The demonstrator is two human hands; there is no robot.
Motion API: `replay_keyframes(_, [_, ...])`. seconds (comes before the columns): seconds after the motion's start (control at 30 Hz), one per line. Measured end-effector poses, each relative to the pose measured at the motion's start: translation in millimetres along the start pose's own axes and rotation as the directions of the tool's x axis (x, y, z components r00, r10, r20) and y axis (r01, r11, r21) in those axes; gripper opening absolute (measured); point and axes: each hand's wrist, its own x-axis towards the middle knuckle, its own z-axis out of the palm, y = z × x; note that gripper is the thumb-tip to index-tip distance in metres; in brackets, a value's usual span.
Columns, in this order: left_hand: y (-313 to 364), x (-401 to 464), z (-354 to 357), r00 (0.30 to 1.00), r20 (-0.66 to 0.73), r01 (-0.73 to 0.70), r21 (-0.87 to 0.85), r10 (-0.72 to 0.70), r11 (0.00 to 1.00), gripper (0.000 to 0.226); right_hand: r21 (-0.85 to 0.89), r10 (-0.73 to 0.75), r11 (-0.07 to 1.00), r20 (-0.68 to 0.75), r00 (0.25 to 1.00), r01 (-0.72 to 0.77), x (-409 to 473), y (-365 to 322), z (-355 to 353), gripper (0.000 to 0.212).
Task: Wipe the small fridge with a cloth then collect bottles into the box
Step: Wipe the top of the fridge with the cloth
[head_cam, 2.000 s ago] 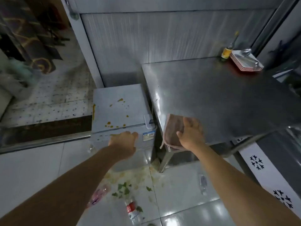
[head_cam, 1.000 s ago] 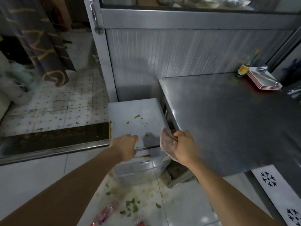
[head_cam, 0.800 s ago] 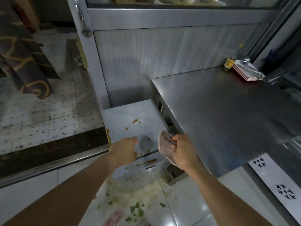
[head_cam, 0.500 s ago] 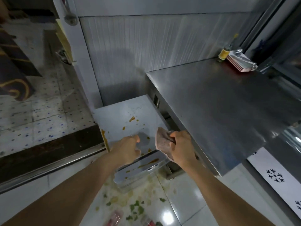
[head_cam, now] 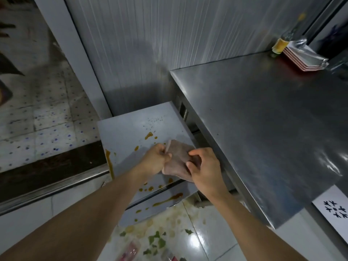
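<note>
Two bare forearms reach forward from the bottom edge, converging toward the middle. The left hand (head_cam: 156, 160) has fingers curled, pinching the edge of a cloth (head_cam: 178, 159). The right hand (head_cam: 204, 164), just beside it, grips the same cloth with thumb and bent fingers.

Fridge top (head_cam: 128, 132), frame centre: pale blue-grey, spotted and streaked with orange-brown sauce. Cloth (head_cam: 178, 159), centre: dull pinkish-brown with a lighter edge. Table (head_cam: 263, 119), right: grey brushed steel, glossy. Wall panel (head_cam: 169, 34), top: silvery, fine vertical ribbing. Floor tiles (head_cam: 47, 117), left: off-white, speckled with blue dots. Bottle (head_cam: 282, 44), upper right: yellow label. Plates (head_cam: 301, 61), upper right: white with red rims. Lower-centre floor (head_cam: 216, 232): glossy white with green scraps.
</note>
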Motion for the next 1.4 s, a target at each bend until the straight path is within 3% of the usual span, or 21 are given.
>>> replay_keyframes(0.13, [1, 20, 13, 0.993, -0.115, 0.017, -0.016, -0.019, 1.000, 0.010, -0.176, -0.157, 0.975, -0.139, 0.978, 0.132, 23, 3, 0, 0.029])
replay_keyframes(0.2, [2, 34, 15, 0.991, -0.135, 0.003, 0.093, 0.010, 0.996, 0.008, -0.302, -0.194, 0.941, -0.103, 0.976, 0.155, 41, 6, 7, 0.038])
replay_keyframes(0.33, [-11, 52, 11, 0.989, -0.096, -0.066, 0.391, 0.112, 0.918, 0.021, -0.522, -0.018, 0.849, 0.121, 0.993, 0.079, 56, 24, 33, 0.055])
replay_keyframes(0.43, [-22, 63, -4, 0.964, -0.092, -0.157, 0.555, 0.248, 0.817, 0.044, -0.510, 0.023, 0.860, 0.092, 0.995, 0.027, 56, 34, 50, 0.054])
replay_keyframes(0.53, [-28, 78, -23, 0.926, -0.104, -0.203, 0.676, 0.364, 0.709, 0.051, -0.473, 0.017, 0.881, 0.034, 0.999, 0.001, 70, 37, 63, 0.052])
replay_keyframes(0.63, [-38, 96, -45, 0.883, -0.144, -0.165, 0.795, 0.446, 0.583, 0.050, -0.517, 0.080, 0.856, 0.135, 0.988, 0.001, 82, 44, 80, 0.058])
replay_keyframes(0.8, [-67, 119, -84, 0.865, -0.322, 0.043, 0.813, 0.385, 0.581, 0.052, -0.589, 0.106, 0.808, 0.107, 0.989, -0.023, 73, 45, 108, 0.071])
replay_keyframes(1.03, [-83, 140, -101, 0.856, -0.301, -0.017, 0.796, 0.420, 0.605, 0.051, -0.574, 0.037, 0.819, 0.094, 0.995, 0.023, 170, 36, 130, 0.066])
replay_keyframes(1.23, [-92, 144, -103, 0.855, -0.284, -0.049, 0.788, 0.433, 0.614, 0.049, -0.538, -0.101, 0.820, 0.202, 0.974, 0.197, 251, 26, 141, 0.060])
replay_keyframes(1.4, [-89, 139, -107, 0.856, -0.263, -0.080, 0.783, 0.446, 0.617, 0.049, -0.537, -0.188, 0.789, 0.250, 0.950, 0.297, 217, 24, 142, 0.061])
